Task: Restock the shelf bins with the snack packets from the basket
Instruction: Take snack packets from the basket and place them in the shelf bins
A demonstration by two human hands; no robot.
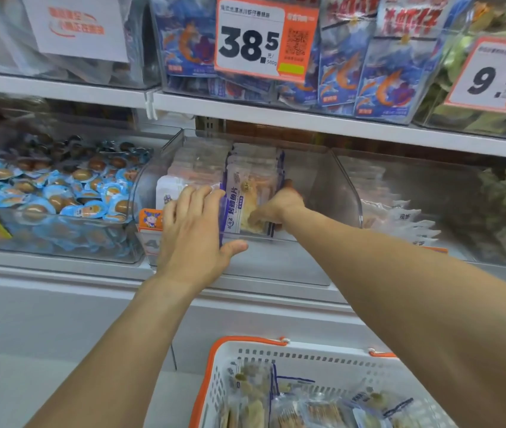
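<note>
The right hand [276, 205] is inside the clear bin [347, 193], fingers curled round the right edge of a standing stack of snack packets [250, 193], thumb low on the front packet. The left hand [194, 223] lies flat with fingers straight and close together, their tips against the stack's left side and a second row of packets [184, 177] just beyond them, thumb spread toward the bin's front lip. These packets look light, thin and slick, likely to bow or fan out, so squeezing the stack from both sides near its lower half seems the surest hold. Right of the right fingers the bin is bare up to its clear side wall, giving room to slide more in; the shelf above [338, 118] hangs low over the knuckles, so entry should stay shallow. More packets wait in the basket [214, 381] below the arms.
</note>
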